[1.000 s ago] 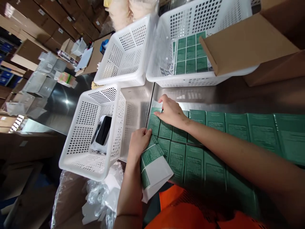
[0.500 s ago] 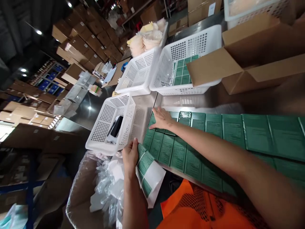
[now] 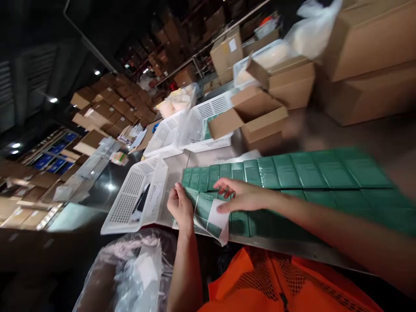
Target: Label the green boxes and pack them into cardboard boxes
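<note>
My left hand (image 3: 180,206) grips a sheet of green labels on white backing (image 3: 208,215) at its left edge, over the near edge of the metal table (image 3: 325,134). My right hand (image 3: 241,195) is at the same sheet, fingers on its upper right part. Two long rows of green boxes (image 3: 292,171) lie flat on the table, running from the hands to the right. The picture is blurred by head movement.
A white perforated basket (image 3: 130,201) with a dark device in it stands left of the hands. Two more white baskets (image 3: 182,132) and open cardboard boxes (image 3: 260,112) stand further back. A clear plastic bag (image 3: 130,268) hangs below the table edge. Stacked cartons fill the far left.
The view has tilted up, showing more of the warehouse. My right hand left the top row of green boxes and came back to the label sheet in my left hand.
</note>
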The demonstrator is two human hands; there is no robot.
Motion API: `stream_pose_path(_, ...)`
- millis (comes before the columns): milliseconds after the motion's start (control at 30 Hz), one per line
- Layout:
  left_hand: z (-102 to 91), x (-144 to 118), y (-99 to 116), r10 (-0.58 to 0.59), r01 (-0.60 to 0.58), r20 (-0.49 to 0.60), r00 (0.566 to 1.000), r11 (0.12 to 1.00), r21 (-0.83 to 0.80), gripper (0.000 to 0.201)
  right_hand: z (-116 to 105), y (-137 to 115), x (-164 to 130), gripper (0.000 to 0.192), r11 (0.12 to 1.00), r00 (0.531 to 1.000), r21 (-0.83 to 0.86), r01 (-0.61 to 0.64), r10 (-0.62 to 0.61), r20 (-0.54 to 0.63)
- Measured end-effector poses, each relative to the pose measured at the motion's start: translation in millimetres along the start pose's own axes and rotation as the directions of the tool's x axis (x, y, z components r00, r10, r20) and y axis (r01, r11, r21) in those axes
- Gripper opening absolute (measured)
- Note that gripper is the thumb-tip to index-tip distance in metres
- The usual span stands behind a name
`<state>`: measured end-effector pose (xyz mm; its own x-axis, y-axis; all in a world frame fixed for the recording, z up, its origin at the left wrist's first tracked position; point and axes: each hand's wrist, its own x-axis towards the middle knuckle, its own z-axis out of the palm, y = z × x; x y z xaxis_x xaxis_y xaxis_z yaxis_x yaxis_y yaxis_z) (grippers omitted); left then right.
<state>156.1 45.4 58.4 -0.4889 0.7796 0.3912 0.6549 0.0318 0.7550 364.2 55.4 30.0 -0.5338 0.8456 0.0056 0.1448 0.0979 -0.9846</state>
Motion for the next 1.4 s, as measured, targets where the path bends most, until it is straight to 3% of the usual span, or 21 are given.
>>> stream_pose_path(100, 33.7, -13.6, 27.0, 0.098, -0.096, 0.053, 0.994, 0.995, -0.036, 0.042, 1.6, 2.4, -38.4, 0.064, 1.0, 0.974, 0.014, 0.022, -0.018, -0.224)
stream_pose_path(167, 51.1, -23.2, 40.4, 0.157, -0.151, 0.137, 0.978, 0.987, -0.052, 0.042, -1.6, 3.6, -48.5, 0.039, 0.998, 0.901, 0.035, 0.049, -0.03, -0.433)
stream_pose_path(233, 64.0, -30.8, 49.2, 0.196, -0.189, 0.203, 0.959, 0.98, -0.054, 0.041, -7.9, 6.0, -54.3, 0.021, 0.997, 0.828, 0.054, 0.063, -0.022, -0.561)
stream_pose_path(400, 78.6, -40.6, 54.4, 0.214, -0.215, 0.208, 0.954, 0.976, -0.019, 0.039, -12.2, 18.9, -66.4, 0.03, 0.995, 0.756, 0.078, 0.057, 0.009, -0.655)
stream_pose_path(500, 78.7, -44.2, 52.3, 0.196, -0.202, 0.169, 0.966, 0.979, 0.02, 0.042, -6.6, 27.3, -67.5, 0.018, 0.998, 0.729, 0.031, 0.05, -0.015, -0.685)
stream_pose_path(567, 77.5, -45.4, 50.1, 0.188, -0.201, 0.178, 0.966, 0.978, 0.057, 0.043, -1.4, 28.6, -69.0, 0.001, 0.987, 0.665, -0.137, 0.088, -0.16, -0.729)
stream_pose_path(600, 77.2, -45.0, 48.6, 0.185, -0.204, 0.202, 0.962, 0.976, 0.076, 0.042, 2.0, 27.1, -71.5, 0.008, 0.949, 0.619, -0.291, 0.12, -0.3, -0.725)
stream_pose_path(667, 77.7, -41.4, 44.5, 0.178, -0.216, 0.278, 0.944, 0.97, 0.112, 0.039, 10.7, 19.3, -82.3, 0.022, 0.75, 0.568, -0.631, 0.199, -0.613, -0.55)
stream_pose_path(700, 78.5, -38.1, 42.0, 0.172, -0.222, 0.317, 0.933, 0.967, 0.129, 0.036, 15.5, 13.3, -90.4, 0.026, 0.605, 0.572, -0.751, 0.262, -0.725, -0.384)
stream_pose_path(767, 80.3, -29.4, 36.6, 0.148, -0.22, 0.375, 0.915, 0.963, 0.157, 0.033, 22.0, -1.6, -109.9, 0.032, 0.371, 0.582, -0.824, 0.428, -0.811, -0.063)
stream_pose_path(800, 81.0, -24.7, 34.3, 0.133, -0.212, 0.393, 0.91, 0.963, 0.167, 0.033, 21.7, -9.4, -119.7, 0.033, 0.316, 0.568, -0.805, 0.501, -0.822, 0.031)
stream_pose_path(833, 81.3, -20.3, 32.6, 0.116, -0.202, 0.412, 0.904, 0.964, 0.172, 0.034, 17.9, -16.9, -128.1, 0.034, 0.32, 0.56, -0.77, 0.552, -0.827, 0.058)
stream_pose_path(867, 81.2, -16.7, 31.8, 0.101, -0.192, 0.432, 0.896, 0.966, 0.173, 0.036, 9.8, -23.4, -134.3, 0.034, 0.374, 0.565, -0.726, 0.577, -0.825, 0.025)
stream_pose_path(933, 80.0, -13.6, 33.7, 0.066, -0.152, 0.526, 0.848, 0.981, 0.122, 0.044, -19.0, -31.7, -137.6, 0.029, 0.593, 0.648, -0.596, 0.541, -0.746, -0.155)
stream_pose_path(967, 79.5, -14.5, 36.4, 0.042, -0.108, 0.6, 0.799, 0.991, 0.076, 0.05, -38.3, -32.6, -134.2, 0.024, 0.72, 0.714, -0.505, 0.475, -0.651, -0.257)
stream_pose_path(1033, 80.1, -20.8, 43.7, -0.009, 0.022, 0.756, 0.655, 1.0, -0.007, 0.062, -80.5, -27.1, -119.1, 0.012, 0.908, 0.803, -0.334, 0.253, -0.39, -0.451)
stream_pose_path(1100, 84.8, -31.2, 51.2, -0.033, 0.133, 0.866, 0.499, 0.99, -0.039, 0.071, -117.8, -13.3, -98.4, 0.012, 0.988, 0.843, -0.148, 0.05, -0.122, -0.525)
stream_pose_path(1167, 94.1, -42.6, 55.9, 0.013, 0.117, 0.91, 0.415, 0.991, -0.067, 0.072, -142.9, 4.0, -79.3, 0.018, 0.994, 0.878, -0.005, -0.107, 0.092, -0.47)
stream_pose_path(1267, 111.7, -56.1, 56.4, 0.117, 0.015, 0.916, 0.384, 0.991, -0.133, 0.058, -156.6, 26.4, -61.6, 0.022, 0.973, 0.895, 0.087, -0.215, 0.232, -0.381)
stream_pose_path(1400, 127.4, -64.7, 53.2, 0.107, -0.066, 0.91, 0.401, 0.994, -0.088, 0.037, -151.7, 45.5, -53.3, 0.019, 0.971, 0.904, 0.03, -0.237, 0.232, -0.36)
